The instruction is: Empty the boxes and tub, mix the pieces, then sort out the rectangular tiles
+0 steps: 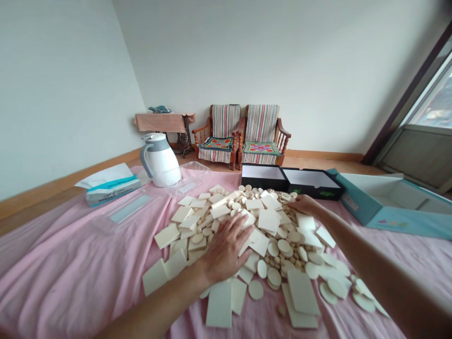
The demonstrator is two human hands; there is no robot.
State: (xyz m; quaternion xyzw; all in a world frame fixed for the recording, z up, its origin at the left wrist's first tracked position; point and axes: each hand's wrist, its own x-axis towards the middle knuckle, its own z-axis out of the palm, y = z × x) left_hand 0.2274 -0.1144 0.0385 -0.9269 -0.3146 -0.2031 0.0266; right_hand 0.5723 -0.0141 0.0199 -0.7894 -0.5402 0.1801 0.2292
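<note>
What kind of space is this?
Probably a room in a home, perhaps a living room: two wooden armchairs with striped covers stand by the wall, a white and grey jug sits on a pink cloth, and a cloth-draped table stands in the corner.

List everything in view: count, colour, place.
square and rectangular pieces: many, cream, heaped centre
round discs: many, cream, through the heap
pink cloth: one, pink, under the heap
tissue pack: one, blue-white, left
jug: one, white-grey, behind left
clear plastic containers: two, transparent, left
black boxes: two, black with pale insides, behind heap
blue box: one, light blue, right
chairs: two, brown with striped covers, far wall
covered table: one, pinkish-brown cover, far left
door: one, greyish, far right
left hand: one, bare, spread on heap
right hand: one, bare, heap's far-right edge
</note>
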